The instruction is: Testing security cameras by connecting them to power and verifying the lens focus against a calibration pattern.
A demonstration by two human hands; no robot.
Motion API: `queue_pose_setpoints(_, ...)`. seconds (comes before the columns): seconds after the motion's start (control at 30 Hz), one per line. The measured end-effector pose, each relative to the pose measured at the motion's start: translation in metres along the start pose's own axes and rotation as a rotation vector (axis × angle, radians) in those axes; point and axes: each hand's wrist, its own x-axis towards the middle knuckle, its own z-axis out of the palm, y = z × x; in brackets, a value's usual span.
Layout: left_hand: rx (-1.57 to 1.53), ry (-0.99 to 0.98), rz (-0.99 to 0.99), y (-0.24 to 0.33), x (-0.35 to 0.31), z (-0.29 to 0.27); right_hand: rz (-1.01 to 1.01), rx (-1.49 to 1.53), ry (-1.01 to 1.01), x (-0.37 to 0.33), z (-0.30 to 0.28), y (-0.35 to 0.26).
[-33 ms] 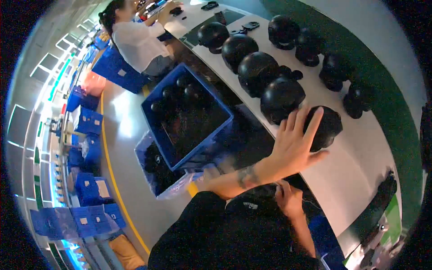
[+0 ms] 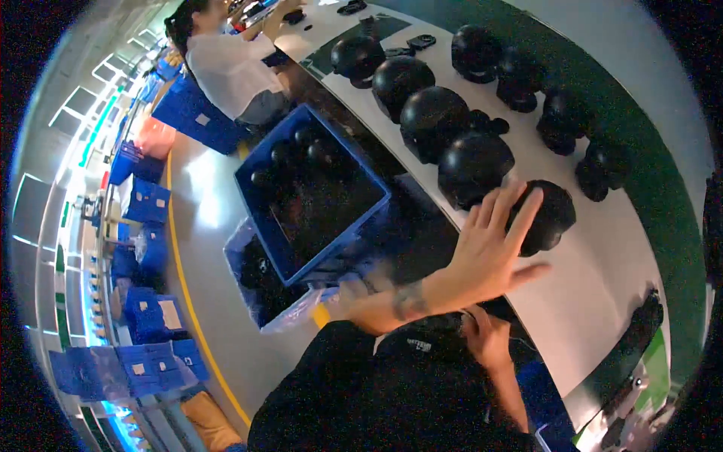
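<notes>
My left hand (image 2: 493, 245) reaches over the edge of the white table with its fingers spread and its thumb out. Its fingertips overlap the side of a round black helmet-like shell (image 2: 553, 215), nearest to me in a row; whether they touch it I cannot tell. Just beyond stands another shiny black shell (image 2: 476, 167), and several more run on toward the far end. Close to my body, my right hand (image 2: 488, 337) is closed, its fingers curled in at the dark shirt. What it grips, if anything, is hidden.
A blue crate (image 2: 343, 245) with round black pieces stands left of the table, above a plastic-lined bin (image 2: 252, 290). More black shells (image 2: 561, 120) line the table's far side. A seated person (image 2: 230, 68) works at the far end. Stacked blue bins (image 2: 151, 369) stand across the aisle.
My left hand has drawn back very slightly toward me, its thumb a little lower. The shells shift slightly in the picture with the view. My right hand stays almost where it was.
</notes>
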Motion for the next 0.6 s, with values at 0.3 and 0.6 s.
queue_pose_setpoints(0.3, 0.006, 0.508, -0.443, -0.244, -0.086, -0.064, 0.12, -0.051, -0.201, -0.006, -0.006, 0.003)
queue_pose_setpoints(0.6, 0.422, 0.231, -1.004, -0.512, -0.137, -0.046, -0.083, -0.277, -0.292, 0.037, 0.041, -0.031)
